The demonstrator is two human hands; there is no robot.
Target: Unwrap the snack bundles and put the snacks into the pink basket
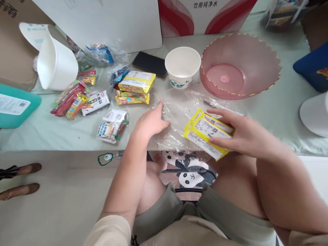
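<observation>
My right hand (pixel 238 133) grips a small stack of yellow-edged snack packets (pixel 206 131) over the table's front edge. My left hand (pixel 151 121) rests on a clear plastic bag (pixel 179 112) that lies crumpled on the pale green table (pixel 276 112), fingers curled onto the film. A white paper bowl (pixel 182 66) and a pink ribbed bowl (pixel 239 65) stand just behind the bag, both with nothing in them.
Several snack packets (pixel 134 87) lie scattered to the left, beside a tipped white tub (pixel 55 63) and a black phone (pixel 150 64). Cardboard boxes (pixel 107 20) line the back. A teal box (pixel 15 106) sits far left, a white lid (pixel 316 114) far right.
</observation>
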